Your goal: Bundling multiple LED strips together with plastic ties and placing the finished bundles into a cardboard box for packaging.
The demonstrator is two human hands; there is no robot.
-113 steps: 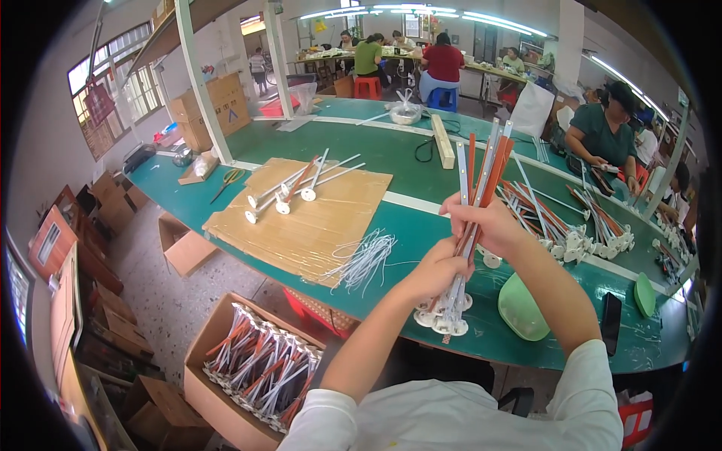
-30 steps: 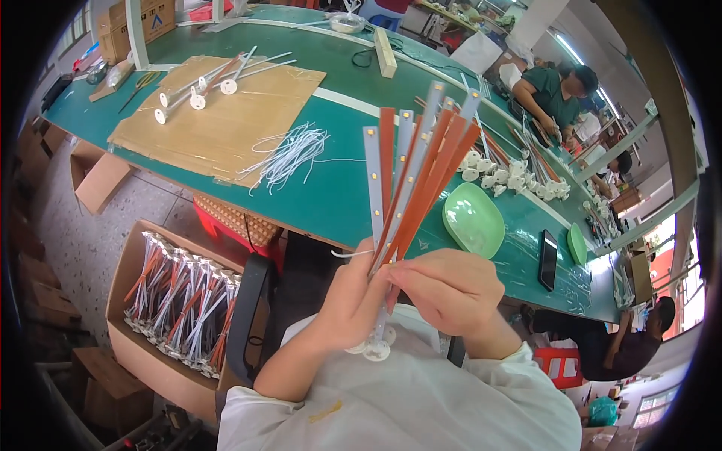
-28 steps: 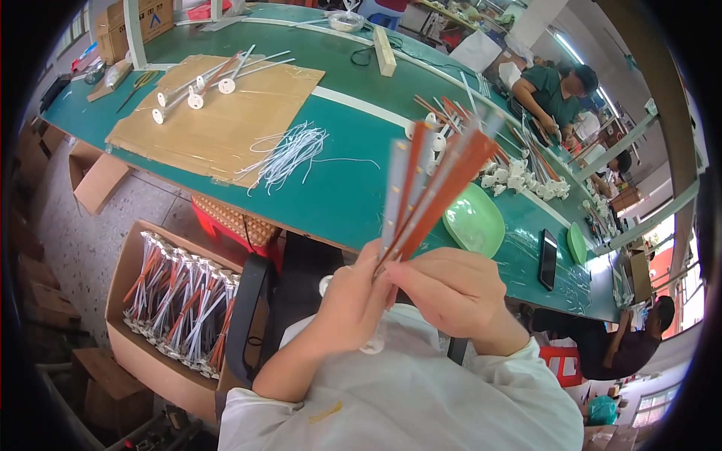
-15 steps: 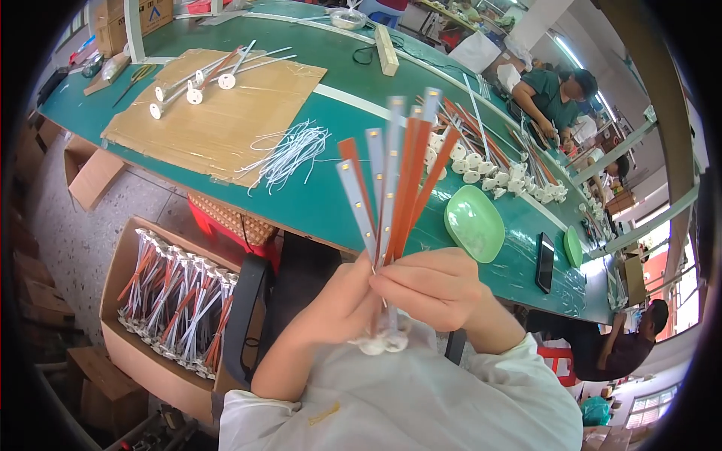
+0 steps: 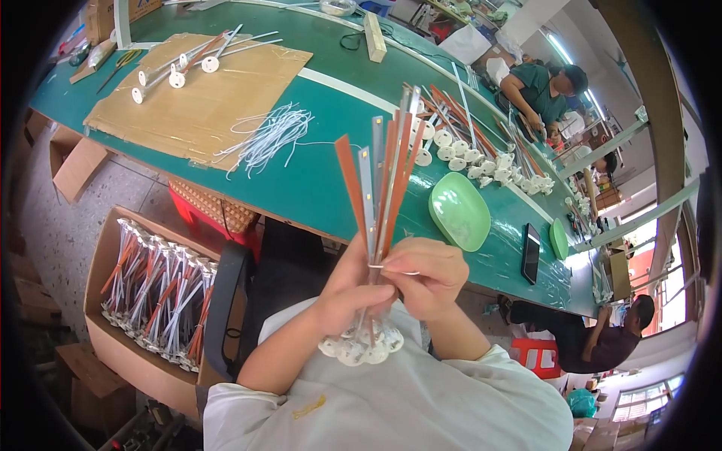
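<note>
At centre frame, close before the chest, both hands grasp one bundle (image 5: 380, 195) of long flat strips, orange-brown and grey, standing nearly upright and fanning toward 12 o'clock. The left hand (image 5: 347, 289) is clenched around the stems from 9 o'clock; the right hand (image 5: 425, 274) closes on them from 3 o'clock, fingers curled over the same spot, where a thin white tie (image 5: 391, 269) crosses the stems. The hands touch one another around the bundle. White round caps (image 5: 361, 346) at the strips' lower ends hang just below the hands, at 6 o'clock, against the white shirt (image 5: 391, 406).

Beyond the bundle lies the green table (image 5: 316, 180). At 1 o'clock from the hands rests a pale green dish (image 5: 459, 210), near the bundle's tips but apart from them. At 11 o'clock a loose sheaf of white wires (image 5: 267, 135) lies on the edge of a cardboard sheet (image 5: 195, 98), which also bears several tubes (image 5: 177, 68) with white caps. Farther at 1 o'clock lie more strips and white caps (image 5: 474, 154); a black phone (image 5: 531, 252) sits at 3 o'clock. At 9 o'clock, on the floor, an open carton (image 5: 113, 346) holds finished bundles (image 5: 158, 289). At 1 o'clock, across the table, another person (image 5: 541, 86) is seated.
</note>
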